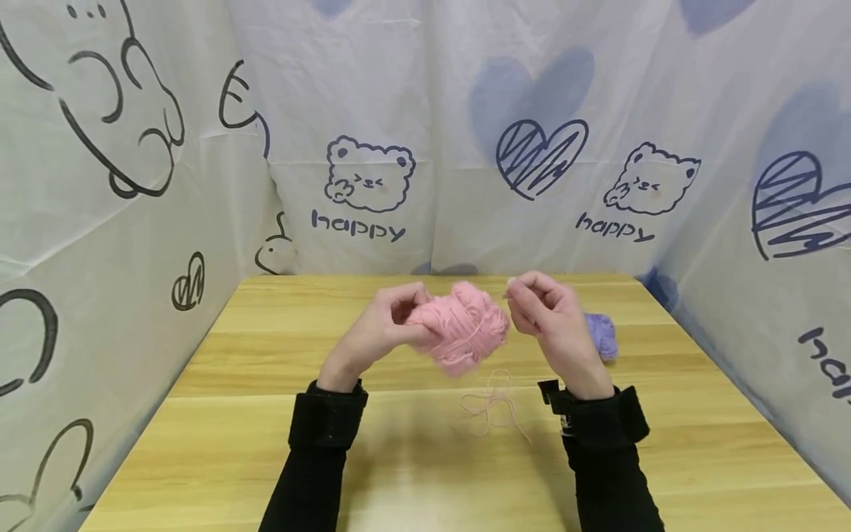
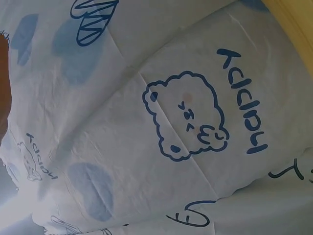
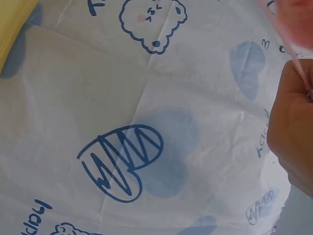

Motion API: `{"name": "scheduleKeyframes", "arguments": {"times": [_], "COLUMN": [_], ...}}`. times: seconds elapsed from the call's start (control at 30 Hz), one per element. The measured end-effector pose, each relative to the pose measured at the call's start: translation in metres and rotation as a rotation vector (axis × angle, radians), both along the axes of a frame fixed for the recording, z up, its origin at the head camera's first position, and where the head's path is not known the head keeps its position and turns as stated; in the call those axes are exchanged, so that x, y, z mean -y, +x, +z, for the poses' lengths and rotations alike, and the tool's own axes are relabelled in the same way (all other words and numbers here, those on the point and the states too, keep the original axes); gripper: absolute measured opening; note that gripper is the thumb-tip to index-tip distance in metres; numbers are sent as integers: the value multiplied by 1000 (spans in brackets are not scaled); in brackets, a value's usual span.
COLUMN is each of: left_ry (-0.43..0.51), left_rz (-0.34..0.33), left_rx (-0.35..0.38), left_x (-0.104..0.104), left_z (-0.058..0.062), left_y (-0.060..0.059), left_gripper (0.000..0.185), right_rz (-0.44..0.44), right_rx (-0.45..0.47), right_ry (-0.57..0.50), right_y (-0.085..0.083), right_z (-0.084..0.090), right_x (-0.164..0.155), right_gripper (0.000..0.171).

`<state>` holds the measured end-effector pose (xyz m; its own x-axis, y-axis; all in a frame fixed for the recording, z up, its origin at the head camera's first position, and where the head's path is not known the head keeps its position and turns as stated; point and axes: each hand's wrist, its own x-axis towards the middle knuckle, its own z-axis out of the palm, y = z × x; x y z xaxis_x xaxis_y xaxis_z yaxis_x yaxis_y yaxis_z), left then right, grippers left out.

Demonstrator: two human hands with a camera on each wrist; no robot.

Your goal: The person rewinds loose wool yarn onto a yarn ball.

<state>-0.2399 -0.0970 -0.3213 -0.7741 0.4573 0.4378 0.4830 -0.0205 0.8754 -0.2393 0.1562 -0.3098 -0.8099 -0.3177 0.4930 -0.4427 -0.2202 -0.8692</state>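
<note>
A pink ball of yarn [image 1: 465, 325] is held up over the table in my left hand [image 1: 382, 325], the thumb at its near side. To its right, my right hand [image 1: 548, 314] has thumb and fingertips pinched together at a strand of the pink yarn. In the right wrist view, that pink strand [image 3: 292, 46] runs down to the curled right hand [image 3: 293, 137], with the blurred ball at the top corner. Only a sliver of the left hand [image 2: 4, 88] shows in the left wrist view. Below the ball, loose loops of thin pale yarn [image 1: 493, 403] lie on the table.
A purple ball of yarn [image 1: 601, 336] lies on the wooden table [image 1: 233, 436], partly behind the right hand. White cloth [image 1: 459, 214] printed with bears and hearts hangs around the back and both sides.
</note>
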Motion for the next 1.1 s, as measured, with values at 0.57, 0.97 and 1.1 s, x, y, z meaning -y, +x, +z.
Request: {"name": "scheduleKeyframes", "arguments": {"times": [0.57,0.97,1.1], "left_ry": [198,389,396], "left_rz": [333,200,25], "left_rx": [22,59,77], "left_x": [-11,-15,-10], "left_z": [-1,0,-1], "left_y": [-1,0,-1], "left_gripper": [18,15,15], "right_rz": [-48,12,45], "right_rx": [-116,14,123], "right_ry": [250,458,380], "right_y": [19,-4,-13], "right_z": [0,-22,-24], "right_x": [16,34,25], "right_gripper": [14,16,17]}}
